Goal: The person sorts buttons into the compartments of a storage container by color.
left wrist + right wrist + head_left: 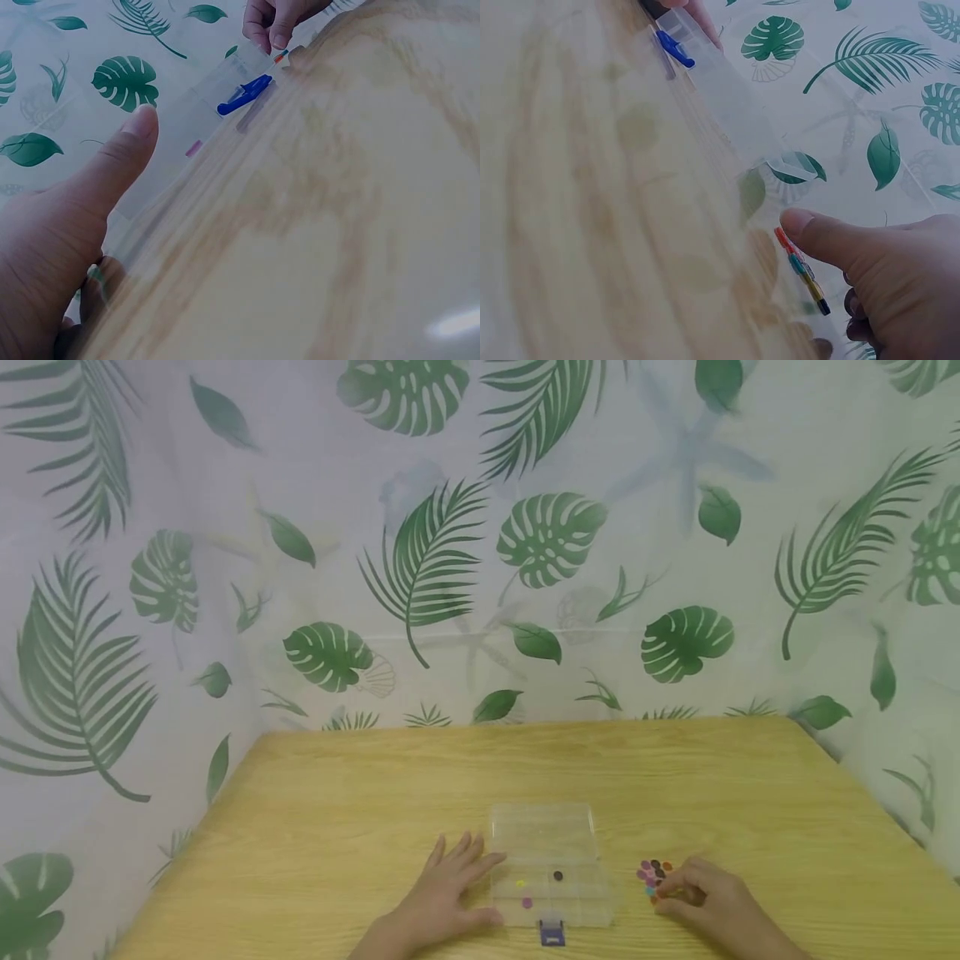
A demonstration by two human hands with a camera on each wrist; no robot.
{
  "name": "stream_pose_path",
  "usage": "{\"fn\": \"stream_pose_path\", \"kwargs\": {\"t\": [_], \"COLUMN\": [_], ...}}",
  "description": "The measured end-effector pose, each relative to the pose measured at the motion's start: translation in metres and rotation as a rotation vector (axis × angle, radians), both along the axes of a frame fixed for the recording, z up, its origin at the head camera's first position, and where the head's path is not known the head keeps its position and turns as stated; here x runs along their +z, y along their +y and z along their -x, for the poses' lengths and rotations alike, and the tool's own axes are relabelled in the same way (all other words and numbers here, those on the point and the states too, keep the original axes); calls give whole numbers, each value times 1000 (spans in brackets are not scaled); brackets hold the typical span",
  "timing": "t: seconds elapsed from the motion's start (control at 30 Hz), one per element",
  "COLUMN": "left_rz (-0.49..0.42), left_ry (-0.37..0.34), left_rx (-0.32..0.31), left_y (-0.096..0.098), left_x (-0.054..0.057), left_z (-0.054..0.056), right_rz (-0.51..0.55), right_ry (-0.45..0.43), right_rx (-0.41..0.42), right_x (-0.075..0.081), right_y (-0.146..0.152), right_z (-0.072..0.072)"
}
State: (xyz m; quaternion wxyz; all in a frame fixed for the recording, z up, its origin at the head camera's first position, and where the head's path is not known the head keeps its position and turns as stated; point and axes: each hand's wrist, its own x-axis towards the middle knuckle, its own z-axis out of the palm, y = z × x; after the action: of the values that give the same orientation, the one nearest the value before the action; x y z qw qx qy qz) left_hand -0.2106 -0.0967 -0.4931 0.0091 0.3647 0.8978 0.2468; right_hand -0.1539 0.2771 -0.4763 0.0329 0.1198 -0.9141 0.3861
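Clear plastic compartment box (582,903), open; multicoloured flat discs (649,874) piled at its 3 o'clock.
We judge single-disc lifts soundest, box braced. The right hand (712,896) curls over the pile; we cannot tell whether it pinches one. The left hand (442,896), fingers spread, sits at 9 o'clock. Contents: flat black disc (558,877), flat purple disc (527,903), small yellow piece (521,883).

Wood-grain table (360,802); pale backdrop (480,577), green leaves (552,539), faint starfish (687,456) printed.

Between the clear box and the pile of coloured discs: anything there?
Nothing visible: in the head view, only bare tabletop separates the clear box from the discs.
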Motion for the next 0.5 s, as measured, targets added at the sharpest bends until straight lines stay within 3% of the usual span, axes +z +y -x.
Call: {"fn": "stream_pose_path", "kwargs": {"t": [0.33, 0.5], "left_rz": [4, 4], "left_ry": [-8, 1], "left_rx": [-2, 3], "left_y": [-2, -2], "left_x": [-2, 0], "left_z": [-1, 0], "right_rz": [18, 19], "right_ry": [-91, -50], "right_rx": [71, 112], "right_x": [-6, -7], "right_y": [0, 1], "right_z": [3, 6]}}
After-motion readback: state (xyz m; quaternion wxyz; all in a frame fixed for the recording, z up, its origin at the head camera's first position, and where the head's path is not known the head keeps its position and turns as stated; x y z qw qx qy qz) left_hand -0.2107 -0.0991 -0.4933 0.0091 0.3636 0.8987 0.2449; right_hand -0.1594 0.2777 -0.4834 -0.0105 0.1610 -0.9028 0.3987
